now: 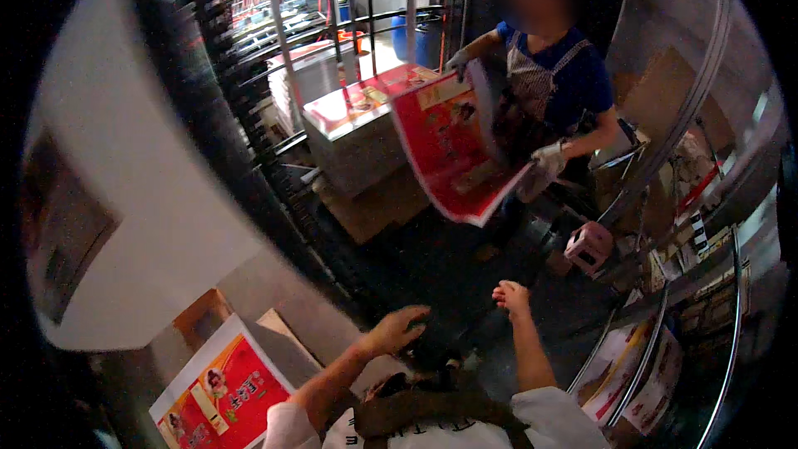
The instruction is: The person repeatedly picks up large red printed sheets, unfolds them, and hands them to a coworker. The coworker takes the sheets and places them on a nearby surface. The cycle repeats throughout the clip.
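Observation:
My left hand (399, 331) reaches forward over the dark floor, fingers stretched out and holding nothing. Nothing shows in my right hand (513, 298) either; it is raised in front of me, its fingers loosely curled and a little apart. Across from me, a co-worker (553, 75) in white gloves and a checked apron holds a large red printed sheet (445, 150) by two edges, and it sags in a curve. Both my hands are apart from that sheet. A stack of similar red printed sheets (237, 395) lies at my lower left, nearest my left forearm.
Behind the held sheet stands a tall stack of printed sheets (353, 145) on a base. Metal bars (374, 17) and a blue barrel (416, 40) are at the back. A pink stool (588, 247) sits at the right, near curved metal rails (648, 357) and more printed sheets.

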The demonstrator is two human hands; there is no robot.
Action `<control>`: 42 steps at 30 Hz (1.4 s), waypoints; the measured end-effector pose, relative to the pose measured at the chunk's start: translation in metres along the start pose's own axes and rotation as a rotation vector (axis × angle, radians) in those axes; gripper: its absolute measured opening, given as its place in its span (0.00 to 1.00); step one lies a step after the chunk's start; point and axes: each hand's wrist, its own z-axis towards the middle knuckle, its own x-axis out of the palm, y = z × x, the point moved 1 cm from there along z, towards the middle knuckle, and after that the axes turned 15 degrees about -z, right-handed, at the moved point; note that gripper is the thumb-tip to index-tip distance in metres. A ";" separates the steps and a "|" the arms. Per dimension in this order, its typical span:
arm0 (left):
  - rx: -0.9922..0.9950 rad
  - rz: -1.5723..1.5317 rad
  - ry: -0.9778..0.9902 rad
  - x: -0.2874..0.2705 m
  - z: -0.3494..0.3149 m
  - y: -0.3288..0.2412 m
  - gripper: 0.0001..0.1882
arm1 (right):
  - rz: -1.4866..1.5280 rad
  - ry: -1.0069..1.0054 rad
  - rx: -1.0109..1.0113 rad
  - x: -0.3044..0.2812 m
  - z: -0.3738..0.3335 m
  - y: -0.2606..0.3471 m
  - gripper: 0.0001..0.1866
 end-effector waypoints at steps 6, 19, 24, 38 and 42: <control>-0.548 -0.483 -0.411 0.055 -0.257 0.174 0.15 | -0.240 0.437 0.158 0.130 -0.136 -0.061 0.09; -0.503 -1.689 -1.925 0.113 -0.424 0.303 0.14 | -0.969 1.088 -0.167 0.385 -0.280 -0.093 0.12; -0.181 -1.985 -2.259 0.123 -0.418 0.332 0.06 | -1.112 1.205 -0.062 0.451 -0.301 -0.155 0.16; -0.308 -1.861 -2.383 0.105 -0.406 0.302 0.12 | -1.185 1.016 -0.205 0.508 -0.284 -0.241 0.17; -0.339 -1.890 -2.371 0.109 -0.399 0.300 0.11 | -1.120 1.088 -0.257 0.498 -0.299 -0.203 0.11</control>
